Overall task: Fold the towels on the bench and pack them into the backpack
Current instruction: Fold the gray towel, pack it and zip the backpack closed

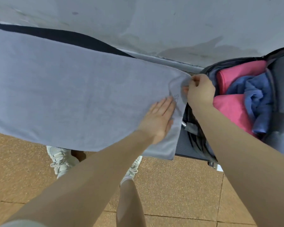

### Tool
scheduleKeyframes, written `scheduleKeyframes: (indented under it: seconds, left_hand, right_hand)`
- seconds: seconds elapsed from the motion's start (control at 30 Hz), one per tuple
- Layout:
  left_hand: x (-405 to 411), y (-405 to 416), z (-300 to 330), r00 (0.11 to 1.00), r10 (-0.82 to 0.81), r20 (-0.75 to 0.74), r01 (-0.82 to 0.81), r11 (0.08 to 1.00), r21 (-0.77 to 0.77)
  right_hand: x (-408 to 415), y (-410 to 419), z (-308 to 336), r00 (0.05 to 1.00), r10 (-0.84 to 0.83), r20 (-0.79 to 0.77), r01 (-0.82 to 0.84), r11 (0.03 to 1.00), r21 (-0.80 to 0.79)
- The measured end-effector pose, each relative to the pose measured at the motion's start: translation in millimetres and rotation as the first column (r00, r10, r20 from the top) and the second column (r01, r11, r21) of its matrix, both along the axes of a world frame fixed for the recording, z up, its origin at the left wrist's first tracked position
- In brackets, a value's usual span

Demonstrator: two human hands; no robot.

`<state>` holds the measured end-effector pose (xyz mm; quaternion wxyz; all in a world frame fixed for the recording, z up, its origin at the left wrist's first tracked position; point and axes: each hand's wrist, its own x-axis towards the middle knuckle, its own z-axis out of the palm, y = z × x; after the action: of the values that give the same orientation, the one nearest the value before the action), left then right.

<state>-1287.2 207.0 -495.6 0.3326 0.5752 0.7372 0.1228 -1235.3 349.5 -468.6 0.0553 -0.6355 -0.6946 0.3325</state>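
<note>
The grey towel [64, 89] lay spread along the surface [185, 143], its near edge hanging over the front. The left hand [156, 118] pressed flat on it, fingers straight, while the right hand [199, 90] had its grip pinched on the towel's far right corner. Lifting that corner without the left hand holding firm could likely drag the overhanging cloth to the floor [179, 185]. The open backpack [282, 82], just beside the towel, already held pink towels [233, 107] and a crumpled blue towel [256, 97], so room looked tight. Its right side and the towel's left end were cut off.
</note>
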Motion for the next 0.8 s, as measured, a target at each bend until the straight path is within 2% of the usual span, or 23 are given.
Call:
scheduleKeyframes:
  seconds: [0.07,0.13,0.23,0.3,0.4,0.57,0.63,0.73,0.8]
  left_hand:
    - [-19.4,-12.8,7.6,0.996,0.045,-0.079,-0.046,0.999,-0.022]
    - [-47.2,-37.8,13.6,0.989,0.12,-0.087,-0.124,0.991,-0.052]
    - [-99.9,-86.2,21.8,0.977,0.189,-0.1,-0.201,0.971,-0.129]
    - [-138.1,-116.8,29.8,0.962,0.237,-0.133,-0.259,0.947,-0.189]
    - [-196.8,-159.9,39.3,0.916,0.349,-0.199,-0.388,0.897,-0.213]
    - [-290.4,-223.1,40.3,0.781,0.571,-0.254,-0.622,0.748,-0.231]
    - [-318.8,-245.3,35.7,0.719,0.634,-0.286,-0.693,0.687,-0.219]
    - [-341.9,-269.4,25.1,0.66,0.683,-0.314,-0.751,0.593,-0.289]
    - [-345.1,-278.5,17.6,0.657,0.672,-0.341,-0.753,0.567,-0.333]
  right_hand:
    - [-6.7,-13.1,7.9,0.99,0.138,0.021,-0.138,0.99,0.02]
    - [-22.2,-35.6,15.5,0.964,0.263,0.04,-0.264,0.965,0.011]
    - [-63.2,-75.9,28.6,0.932,0.359,-0.05,-0.362,0.927,-0.1]
    - [-100.4,-101.9,33.2,0.859,0.506,-0.077,-0.512,0.853,-0.103]
    - [-163.0,-137.3,40.5,0.77,0.626,-0.128,-0.638,0.749,-0.177]
    - [-268.4,-187.7,39.4,0.721,0.679,-0.137,-0.691,0.688,-0.222]
    - [-307.4,-207.8,33.0,0.703,0.704,-0.097,-0.704,0.671,-0.232]
    - [-361.9,-233.2,18.8,0.641,0.767,0.018,-0.749,0.63,-0.207]
    - [-395.4,-242.4,6.8,0.654,0.756,0.022,-0.742,0.647,-0.175]
